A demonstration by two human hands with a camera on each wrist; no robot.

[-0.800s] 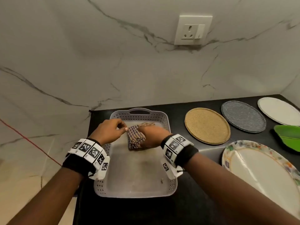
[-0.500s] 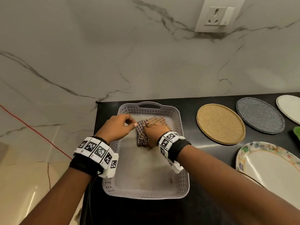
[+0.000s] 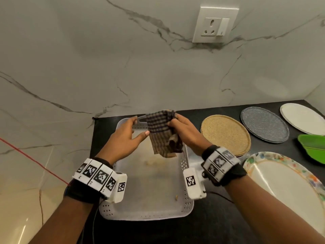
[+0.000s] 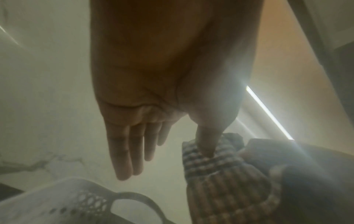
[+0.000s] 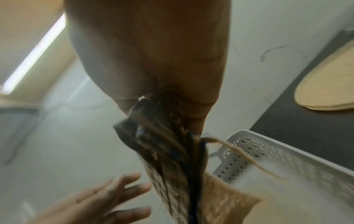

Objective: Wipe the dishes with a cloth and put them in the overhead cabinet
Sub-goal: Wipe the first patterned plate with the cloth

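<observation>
A brown and dark checked cloth (image 3: 161,134) hangs above the far end of the grey perforated tray (image 3: 146,216). My right hand (image 3: 174,120) grips its top right part, with the fabric bunched in the fingers (image 5: 168,159). To the left of the cloth, my left hand (image 3: 139,126) is spread with straight fingers (image 4: 124,151), and its thumb touches the cloth's left edge (image 4: 220,181). Dishes lie on the black counter to the right: a cork-coloured plate (image 3: 226,134), a speckled grey plate (image 3: 264,125), a white plate (image 3: 302,120), a green dish (image 3: 313,147) and a floral-rimmed plate (image 3: 284,187).
The marble wall rises right behind the tray, with a wall socket (image 3: 215,24) above the plates. The counter ends at the tray's left side, and a red cord (image 3: 35,161) runs below it. A few crumbs lie on the tray floor (image 3: 176,196).
The cloth, folded on the tray floor under both hands, is now lifted and hangs from my right hand. My left hand has let go and spread its fingers.
</observation>
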